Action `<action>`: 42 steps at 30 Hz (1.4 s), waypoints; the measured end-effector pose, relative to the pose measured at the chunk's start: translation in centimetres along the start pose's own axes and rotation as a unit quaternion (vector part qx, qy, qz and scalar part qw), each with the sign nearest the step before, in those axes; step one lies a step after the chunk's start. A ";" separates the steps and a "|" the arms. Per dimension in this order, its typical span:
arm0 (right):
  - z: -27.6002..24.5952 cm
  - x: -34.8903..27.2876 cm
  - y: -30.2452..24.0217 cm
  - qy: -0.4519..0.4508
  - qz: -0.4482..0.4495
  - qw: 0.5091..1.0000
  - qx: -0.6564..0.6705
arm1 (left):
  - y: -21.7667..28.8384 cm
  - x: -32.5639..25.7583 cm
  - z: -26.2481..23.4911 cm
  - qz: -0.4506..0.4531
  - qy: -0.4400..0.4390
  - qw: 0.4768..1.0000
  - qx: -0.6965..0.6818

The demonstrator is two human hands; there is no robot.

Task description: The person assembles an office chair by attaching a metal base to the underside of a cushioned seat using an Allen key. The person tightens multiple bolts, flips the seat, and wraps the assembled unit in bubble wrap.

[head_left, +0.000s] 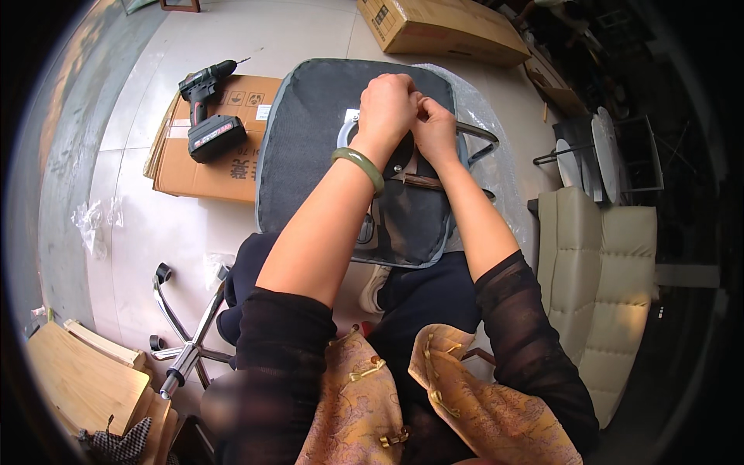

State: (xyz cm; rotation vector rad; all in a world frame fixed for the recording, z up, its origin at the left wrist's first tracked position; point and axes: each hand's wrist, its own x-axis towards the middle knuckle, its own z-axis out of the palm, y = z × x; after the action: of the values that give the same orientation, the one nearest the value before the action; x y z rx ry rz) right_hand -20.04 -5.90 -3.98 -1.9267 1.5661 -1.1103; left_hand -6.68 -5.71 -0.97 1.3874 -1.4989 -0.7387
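Note:
A dark grey chair seat (298, 163) lies before me with its underside up. Dark metal mounting parts (422, 180) and a screw show at its middle, partly covered by my arms. Over the far part of the seat, my left hand (389, 105) is closed with its fingers curled. My right hand (435, 130) is pinched close against it, the fingertips nearly touching. Whatever is between the fingers is hidden. A bent metal tube (482, 133) sticks out past the seat's right edge, and a black lever knob (366, 229) lies under my left forearm.
A cordless drill (203, 97) rests on a flat cardboard box (172, 167) at left. A chrome five-legged wheeled base (186, 353) stands lower left, near wooden boards (85, 372). Clear plastic wrap (508, 174) spreads at right, beside a beige padded seat (597, 263). A long carton (449, 31) lies beyond.

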 end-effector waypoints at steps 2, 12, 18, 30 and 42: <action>-0.3 0.0 -0.1 -0.017 -0.016 1.000 -0.017 | 0.0 0.1 0.2 0.019 -0.008 1.000 0.001; -1.4 0.0 -0.3 -0.100 0.082 0.990 0.047 | -0.6 0.5 0.9 0.079 -0.014 0.997 0.008; -0.7 -0.1 -0.1 -0.033 0.014 0.999 0.040 | -0.6 0.7 0.2 0.023 -0.029 0.998 0.050; -1.6 0.0 0.4 -0.127 0.084 0.983 0.108 | 0.1 0.7 0.1 0.046 -0.047 0.997 0.028; -0.8 -0.2 0.3 -0.059 0.020 0.998 -0.020 | 0.1 1.0 -0.6 0.028 -0.088 0.994 0.065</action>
State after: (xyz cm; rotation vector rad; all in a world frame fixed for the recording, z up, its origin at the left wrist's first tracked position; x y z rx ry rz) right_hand -20.90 -5.67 -3.81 -1.9416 1.5658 -0.9371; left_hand -6.15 -6.54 -0.42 1.3985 -1.7433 -0.7555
